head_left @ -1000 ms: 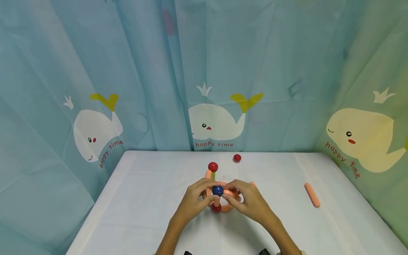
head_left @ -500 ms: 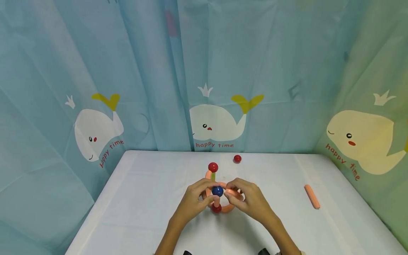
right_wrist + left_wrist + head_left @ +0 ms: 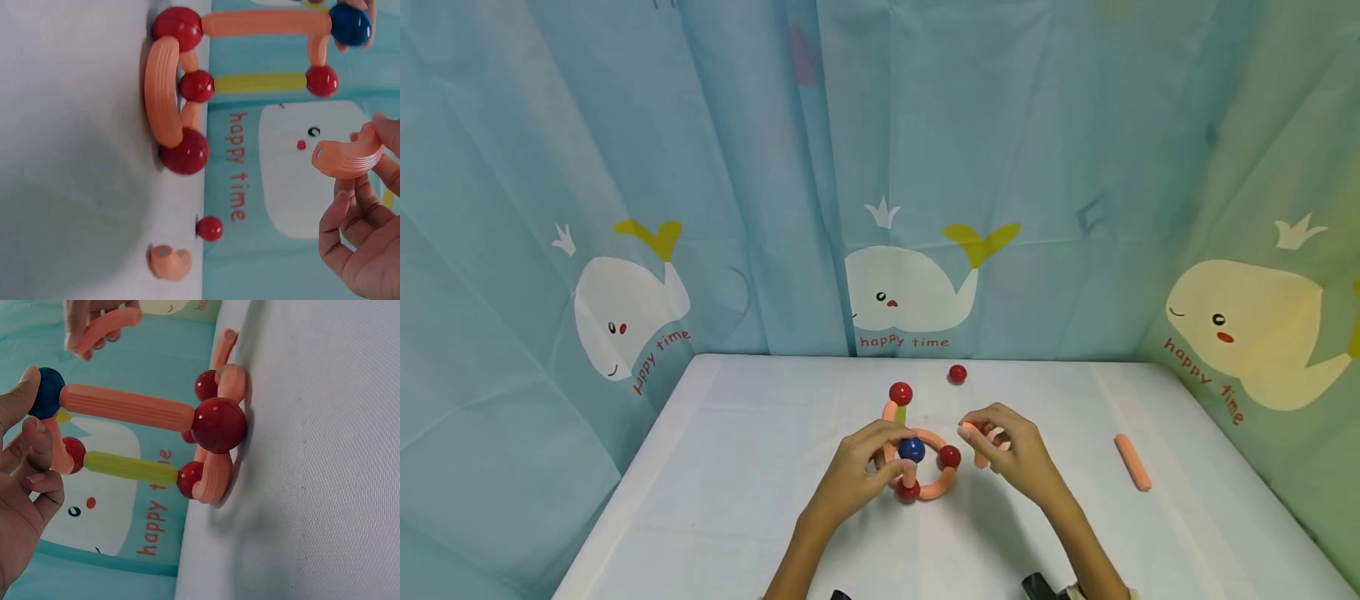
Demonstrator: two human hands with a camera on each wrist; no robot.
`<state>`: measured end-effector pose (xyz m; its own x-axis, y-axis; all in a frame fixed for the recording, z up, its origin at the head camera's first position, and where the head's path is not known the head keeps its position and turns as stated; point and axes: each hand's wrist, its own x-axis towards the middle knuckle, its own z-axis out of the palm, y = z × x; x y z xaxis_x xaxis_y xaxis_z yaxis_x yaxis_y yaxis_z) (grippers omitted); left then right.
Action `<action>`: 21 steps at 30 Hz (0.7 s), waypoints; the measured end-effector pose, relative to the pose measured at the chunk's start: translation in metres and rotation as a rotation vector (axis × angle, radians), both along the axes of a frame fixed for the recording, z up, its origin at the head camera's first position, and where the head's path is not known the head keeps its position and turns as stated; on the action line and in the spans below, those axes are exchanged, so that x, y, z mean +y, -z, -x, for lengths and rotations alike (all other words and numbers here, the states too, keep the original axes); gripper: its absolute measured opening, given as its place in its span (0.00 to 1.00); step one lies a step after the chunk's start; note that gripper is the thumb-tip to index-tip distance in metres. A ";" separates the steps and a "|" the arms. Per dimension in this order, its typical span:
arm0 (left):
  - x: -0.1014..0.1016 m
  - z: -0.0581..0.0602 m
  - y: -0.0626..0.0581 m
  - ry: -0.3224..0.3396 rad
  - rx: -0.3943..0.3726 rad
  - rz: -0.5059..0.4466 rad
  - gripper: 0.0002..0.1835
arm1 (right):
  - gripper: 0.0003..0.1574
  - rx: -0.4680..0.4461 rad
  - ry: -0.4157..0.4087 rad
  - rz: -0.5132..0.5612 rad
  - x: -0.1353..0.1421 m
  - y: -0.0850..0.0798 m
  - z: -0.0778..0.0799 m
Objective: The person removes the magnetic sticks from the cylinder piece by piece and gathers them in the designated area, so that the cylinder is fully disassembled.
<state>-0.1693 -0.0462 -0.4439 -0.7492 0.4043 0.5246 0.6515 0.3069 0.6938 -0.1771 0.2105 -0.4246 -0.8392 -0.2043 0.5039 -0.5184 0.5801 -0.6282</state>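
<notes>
My left hand [image 3: 861,462] pinches a blue ball [image 3: 47,394] on top of an upright orange stick [image 3: 128,406]. That stick rises from a red ball [image 3: 219,425] in a ring of curved orange sticks [image 3: 164,94] and red balls on the table. Farther back, a green stick [image 3: 259,82] stands with another red ball [image 3: 901,393] at its top, and a curved stick joins this ball to the blue one. My right hand [image 3: 1018,454] holds a loose curved orange stick [image 3: 347,156] in the air, right of the structure, between thumb and fingers.
Another curved orange stick [image 3: 170,262] lies on the white table [image 3: 737,483], partly behind my right hand in the head view. A loose red ball [image 3: 957,374] sits near the back edge. One straight orange stick [image 3: 1132,462] lies at the right. A whale-print curtain [image 3: 790,167] hangs behind.
My right hand has drawn away to the right from the blue ball, carrying the curved stick. A red ball on the ring's right side now shows. My left hand stays in place.
</notes>
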 end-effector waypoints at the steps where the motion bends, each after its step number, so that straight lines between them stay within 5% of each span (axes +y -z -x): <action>1: 0.000 0.000 0.000 0.000 -0.001 -0.002 0.17 | 0.05 -0.010 0.022 -0.003 0.003 0.001 0.001; 14: 0.001 -0.001 0.001 0.003 -0.024 -0.016 0.18 | 0.17 -0.328 0.281 -0.005 0.039 0.018 0.018; 21: 0.002 -0.002 0.002 -0.005 -0.029 -0.006 0.18 | 0.21 -0.494 0.336 -0.037 0.062 0.037 0.030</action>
<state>-0.1677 -0.0440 -0.4456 -0.7660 0.3978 0.5050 0.6295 0.3056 0.7143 -0.2066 0.2726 -0.4621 -0.9941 0.1031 0.0346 0.0460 0.6875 -0.7247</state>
